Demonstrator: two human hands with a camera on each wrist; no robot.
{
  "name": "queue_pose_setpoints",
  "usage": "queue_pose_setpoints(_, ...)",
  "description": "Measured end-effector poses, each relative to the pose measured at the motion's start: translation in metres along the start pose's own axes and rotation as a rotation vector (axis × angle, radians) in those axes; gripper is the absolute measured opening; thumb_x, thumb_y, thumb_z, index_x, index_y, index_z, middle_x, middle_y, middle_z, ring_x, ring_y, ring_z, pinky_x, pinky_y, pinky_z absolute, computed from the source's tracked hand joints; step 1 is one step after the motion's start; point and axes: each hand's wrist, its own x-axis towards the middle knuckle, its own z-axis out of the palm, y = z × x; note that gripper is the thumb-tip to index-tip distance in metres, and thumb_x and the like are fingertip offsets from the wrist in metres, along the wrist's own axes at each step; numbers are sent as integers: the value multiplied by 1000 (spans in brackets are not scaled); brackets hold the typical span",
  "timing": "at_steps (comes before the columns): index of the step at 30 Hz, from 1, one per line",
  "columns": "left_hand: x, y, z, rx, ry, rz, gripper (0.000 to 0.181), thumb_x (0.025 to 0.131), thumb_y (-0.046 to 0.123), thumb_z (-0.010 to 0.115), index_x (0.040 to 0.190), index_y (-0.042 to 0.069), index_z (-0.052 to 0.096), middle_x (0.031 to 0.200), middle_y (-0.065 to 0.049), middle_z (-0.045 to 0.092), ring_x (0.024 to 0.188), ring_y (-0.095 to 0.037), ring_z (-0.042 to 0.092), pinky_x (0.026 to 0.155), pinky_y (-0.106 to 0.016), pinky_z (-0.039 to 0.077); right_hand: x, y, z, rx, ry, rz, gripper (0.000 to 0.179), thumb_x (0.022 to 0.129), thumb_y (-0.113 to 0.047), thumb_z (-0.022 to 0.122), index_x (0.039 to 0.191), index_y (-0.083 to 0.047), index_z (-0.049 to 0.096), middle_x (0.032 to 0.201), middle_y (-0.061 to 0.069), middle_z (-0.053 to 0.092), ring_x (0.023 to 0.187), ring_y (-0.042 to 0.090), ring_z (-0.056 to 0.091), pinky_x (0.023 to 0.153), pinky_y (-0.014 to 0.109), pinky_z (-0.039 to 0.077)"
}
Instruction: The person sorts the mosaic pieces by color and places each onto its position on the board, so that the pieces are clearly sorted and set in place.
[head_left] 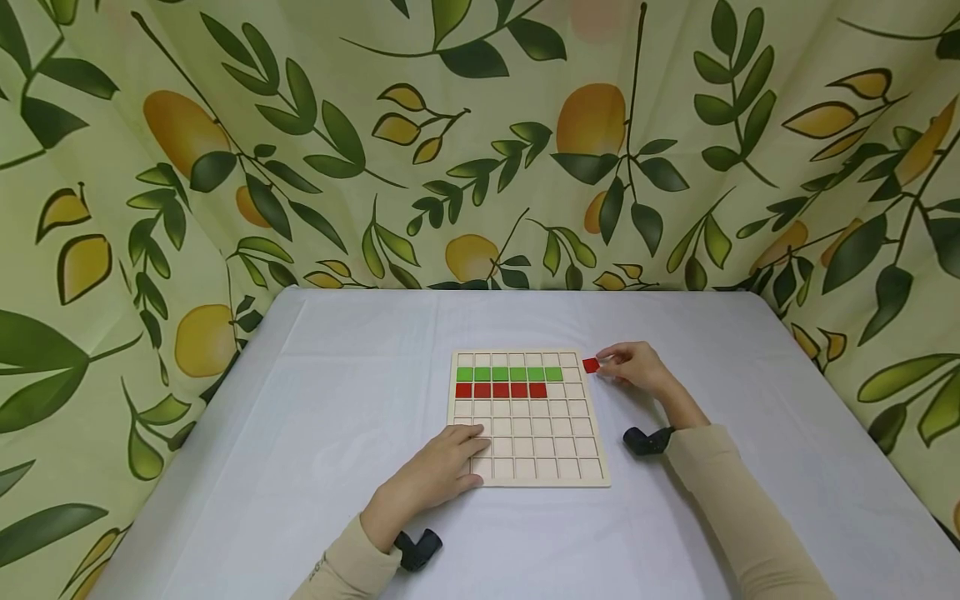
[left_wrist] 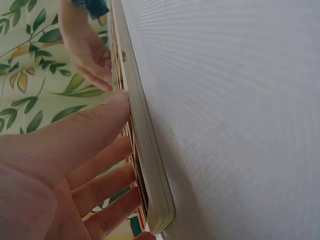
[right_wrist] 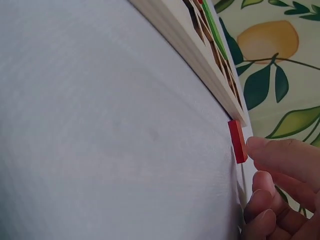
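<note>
In the head view, a pale square grid board lies on the table. It carries a row of green square tiles above a shorter row of red ones. My left hand rests over the board's lower left edge. In the left wrist view, its thumb touches the rim and the other fingers spread over the board's face. Just off the upper right corner, my right hand pinches a single red tile at its fingertips. Its remaining fingers curl below in the right wrist view.
A white cloth covers the table. Behind and beside it hangs a curtain printed with leaves and fruit. A black wrist camera is worn on the left wrist, and another black camera on the right.
</note>
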Motion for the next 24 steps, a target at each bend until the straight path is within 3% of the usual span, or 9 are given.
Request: queue_pose_setpoints(24,0,2,-2,-10,4,2,49,89,23,68,132,4,56,145,-14,50,133,-30,47,111,-46,43,3,5,1,-7,-16,15,40,85,-9,69,121,6,62,69,-2,52,61,12,45,53,20,40)
